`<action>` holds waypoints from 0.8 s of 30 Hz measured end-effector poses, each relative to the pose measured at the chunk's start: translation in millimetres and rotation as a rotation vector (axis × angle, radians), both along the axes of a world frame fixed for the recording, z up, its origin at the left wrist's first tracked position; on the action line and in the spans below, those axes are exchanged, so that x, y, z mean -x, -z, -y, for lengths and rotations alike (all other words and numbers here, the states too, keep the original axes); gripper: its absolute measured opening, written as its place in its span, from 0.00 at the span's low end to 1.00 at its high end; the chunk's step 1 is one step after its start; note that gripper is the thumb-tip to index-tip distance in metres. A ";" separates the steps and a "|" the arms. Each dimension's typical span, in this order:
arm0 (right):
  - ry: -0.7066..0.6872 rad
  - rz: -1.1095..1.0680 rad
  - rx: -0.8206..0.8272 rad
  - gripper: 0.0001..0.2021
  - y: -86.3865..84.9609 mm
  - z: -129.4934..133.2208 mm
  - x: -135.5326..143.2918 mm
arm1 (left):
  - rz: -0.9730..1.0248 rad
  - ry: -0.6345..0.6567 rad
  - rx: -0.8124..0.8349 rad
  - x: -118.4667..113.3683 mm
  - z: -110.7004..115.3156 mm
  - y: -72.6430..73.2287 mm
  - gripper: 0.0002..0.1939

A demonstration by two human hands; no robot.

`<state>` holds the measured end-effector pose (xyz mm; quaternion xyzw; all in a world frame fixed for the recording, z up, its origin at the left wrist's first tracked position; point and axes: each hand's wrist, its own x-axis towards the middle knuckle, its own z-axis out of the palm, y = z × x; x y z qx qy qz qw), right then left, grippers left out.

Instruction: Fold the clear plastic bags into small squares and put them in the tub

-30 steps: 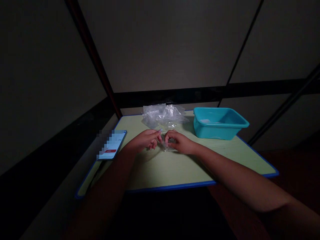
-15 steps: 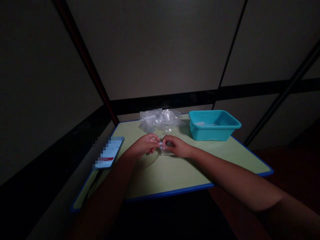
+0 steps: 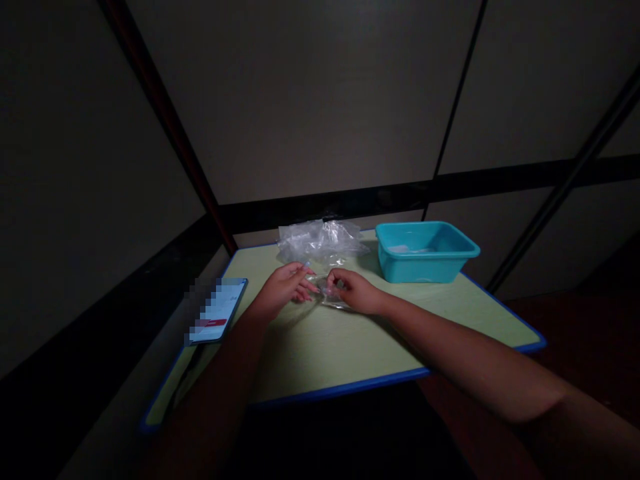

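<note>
Just above the table, my right hand (image 3: 354, 291) pinches a small clear plastic bag (image 3: 336, 305), part of which the fingers hide. To its left is my left hand (image 3: 289, 287), its fingers apart and the thumb raised. A small pale bit shows at that thumb's tip; I cannot make out what it is. Behind both hands lies a heap of clear plastic bags (image 3: 323, 241), crumpled and shiny.
The pale green table (image 3: 320, 360) has a blue edge. At the back right stands a turquoise plastic basket (image 3: 420, 267) with something whitish inside. A phone or tablet (image 3: 225, 310), partly blurred out, lies at the left edge. Dark panels rise behind.
My left hand has come away from the small bag and its fingers have spread. My right hand keeps its pinch in nearly the same place.
</note>
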<state>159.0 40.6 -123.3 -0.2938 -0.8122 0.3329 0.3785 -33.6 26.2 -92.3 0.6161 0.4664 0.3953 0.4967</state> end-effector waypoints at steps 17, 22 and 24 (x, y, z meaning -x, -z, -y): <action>0.056 -0.115 0.134 0.09 3.5 -5.8 1.0 | -0.331 0.256 -0.668 0.6 3.7 2.2 0.12; 0.044 -0.104 0.129 0.09 0.6 -4.2 0.9 | -0.333 0.102 -0.606 1.3 3.7 1.7 0.13; 0.041 -0.096 0.130 0.09 0.5 -4.3 0.8 | -0.333 0.053 -0.589 1.8 3.0 2.3 0.14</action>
